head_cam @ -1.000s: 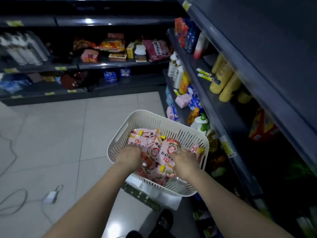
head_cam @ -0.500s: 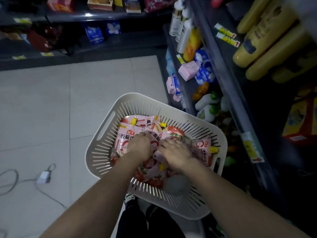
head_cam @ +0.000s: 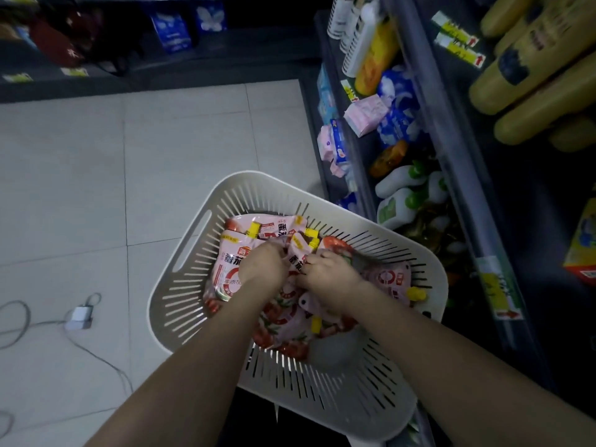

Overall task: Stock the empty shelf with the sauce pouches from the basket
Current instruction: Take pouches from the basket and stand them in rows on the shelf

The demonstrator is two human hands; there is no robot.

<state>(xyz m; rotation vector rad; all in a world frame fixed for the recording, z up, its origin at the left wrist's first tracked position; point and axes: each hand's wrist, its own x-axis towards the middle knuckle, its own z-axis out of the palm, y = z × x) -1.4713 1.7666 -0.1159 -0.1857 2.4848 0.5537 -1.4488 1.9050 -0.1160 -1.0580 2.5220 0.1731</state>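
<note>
A white slotted basket (head_cam: 190, 304) sits low in front of me on the floor side of the aisle. It holds several pink sauce pouches (head_cam: 230, 269) with red tomato prints and yellow caps. My left hand (head_cam: 261, 266) and my right hand (head_cam: 329, 274) are both down in the pile, side by side. Their fingers are closed around one pouch (head_cam: 296, 258) that stands up between them. The pouches under my palms are partly hidden.
Dark shelving (head_cam: 451, 162) runs along the right with yellow bottles (head_cam: 529, 75), white and green bottles (head_cam: 400, 201) and pink and blue packs (head_cam: 367, 114). A white charger with a cable (head_cam: 80, 317) lies on the tiled floor at left. More shelves stand at the back.
My view has dropped and closed in on the basket. My hands moved together from the near side of the pile to its middle and closed on one pouch.
</note>
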